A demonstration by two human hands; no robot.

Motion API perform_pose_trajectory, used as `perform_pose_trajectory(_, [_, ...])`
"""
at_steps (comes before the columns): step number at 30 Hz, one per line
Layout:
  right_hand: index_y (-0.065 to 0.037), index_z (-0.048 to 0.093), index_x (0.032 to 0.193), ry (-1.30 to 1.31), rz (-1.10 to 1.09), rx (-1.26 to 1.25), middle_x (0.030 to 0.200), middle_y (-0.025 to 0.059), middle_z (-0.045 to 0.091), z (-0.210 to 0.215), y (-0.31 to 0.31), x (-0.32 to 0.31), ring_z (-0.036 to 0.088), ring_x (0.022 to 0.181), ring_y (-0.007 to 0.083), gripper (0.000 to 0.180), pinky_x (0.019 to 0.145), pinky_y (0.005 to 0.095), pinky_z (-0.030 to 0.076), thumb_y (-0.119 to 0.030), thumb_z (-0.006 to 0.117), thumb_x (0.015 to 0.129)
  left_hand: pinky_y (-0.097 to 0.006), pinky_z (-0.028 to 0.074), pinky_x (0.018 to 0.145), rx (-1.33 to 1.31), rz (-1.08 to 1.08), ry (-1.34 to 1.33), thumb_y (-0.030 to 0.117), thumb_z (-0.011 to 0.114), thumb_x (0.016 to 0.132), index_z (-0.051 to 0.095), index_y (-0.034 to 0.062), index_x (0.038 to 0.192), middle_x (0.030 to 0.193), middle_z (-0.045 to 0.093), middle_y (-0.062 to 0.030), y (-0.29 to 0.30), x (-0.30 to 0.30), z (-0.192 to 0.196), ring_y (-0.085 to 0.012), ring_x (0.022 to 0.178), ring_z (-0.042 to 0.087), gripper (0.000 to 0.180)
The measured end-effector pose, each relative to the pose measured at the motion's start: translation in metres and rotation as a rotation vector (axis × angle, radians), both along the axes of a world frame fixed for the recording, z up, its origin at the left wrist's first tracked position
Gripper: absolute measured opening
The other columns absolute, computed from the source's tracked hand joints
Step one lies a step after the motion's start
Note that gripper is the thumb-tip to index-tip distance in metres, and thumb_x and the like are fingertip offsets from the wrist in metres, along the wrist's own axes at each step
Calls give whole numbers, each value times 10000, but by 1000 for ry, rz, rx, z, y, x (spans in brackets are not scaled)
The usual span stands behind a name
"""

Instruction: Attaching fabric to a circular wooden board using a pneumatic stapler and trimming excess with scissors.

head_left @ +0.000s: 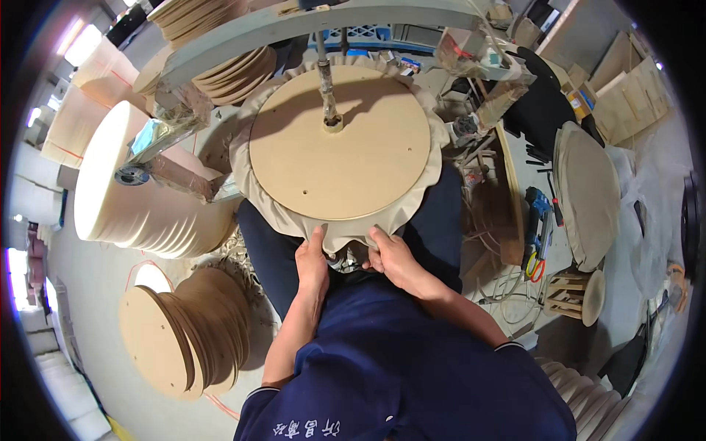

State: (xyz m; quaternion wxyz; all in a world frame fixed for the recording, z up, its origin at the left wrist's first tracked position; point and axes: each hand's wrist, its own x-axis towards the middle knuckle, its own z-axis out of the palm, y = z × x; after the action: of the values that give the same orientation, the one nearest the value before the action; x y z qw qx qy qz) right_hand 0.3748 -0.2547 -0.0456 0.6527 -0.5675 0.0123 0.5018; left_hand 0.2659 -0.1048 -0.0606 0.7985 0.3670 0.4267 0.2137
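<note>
In front of me lies a round tan board (323,165) with small holes near its edge. A beige fabric cover (276,209) spreads out from under it, its loose rim ruffled all round. My left hand (312,266) pinches the near rim of the fabric, thumb on top. A short way to the right, my right hand (394,260) grips the same rim, also thumb up. Their other fingers are partly hidden beneath the cloth. A vertical metal rod (328,88) comes down onto the board's upper middle.
A grey metal frame (309,28) arches over the board's far side. Stacked boards (158,342) stand on the floor at left, below white foam discs (110,176). At right are a blue power tool (537,200), scissors (536,269) and covered round pads (586,195).
</note>
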Motion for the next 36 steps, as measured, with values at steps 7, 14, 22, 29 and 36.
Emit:
perform_pose_trajectory(7, [-56, 694, 1095, 17, 128, -136, 892, 90, 727, -6, 1, 25, 660, 672, 169, 574, 738, 341, 560, -605, 537, 1038, -433, 566, 909, -135, 14, 73, 438, 640, 1036, 587, 20, 1363, 1208, 696, -101, 14, 3, 5, -233, 1047, 683, 533])
perform_pose_trajectory(14, [-70, 621, 1307, 203, -203, 91, 1012, -4, 664, -35, -7, 50, 605, 731, 104, 347, 812, 404, 589, -326, 610, 1073, -339, 531, 698, -210, -129, 70, 381, 687, 1028, 648, 1, 1123, 965, 680, -55, -23, 37, 13, -162, 785, 634, 394])
perform_pose_trajectory(22, [-110, 521, 818, 58, -112, -19, 564, -20, 429, -3, 7, 9, 405, 487, 124, 382, 725, 374, 556, -365, 519, 1102, -303, 522, 861, -71, -39, -18, 294, 628, 1054, 682, -36, 1194, 1118, 722, -83, -8, 2, -10, -156, 956, 666, 364])
perform_pose_trajectory(29, [-77, 617, 913, 17, 104, -45, 690, 27, 611, 4, -4, 11, 564, 563, 139, 441, 738, 360, 567, -487, 565, 1066, -326, 532, 928, -58, 65, 28, 300, 652, 1047, 657, -17, 1271, 1193, 718, -82, 3, -5, 1, -160, 1047, 677, 388])
perform_pose_trajectory(36, [-40, 640, 1288, 2, -173, -167, 1022, 53, 717, -6, 6, 57, 651, 703, 142, 530, 747, 368, 590, -496, 643, 1020, -404, 532, 919, -226, -214, 88, 400, 712, 1007, 552, -55, 1392, 1305, 653, -113, -15, 30, -16, -211, 1129, 636, 617])
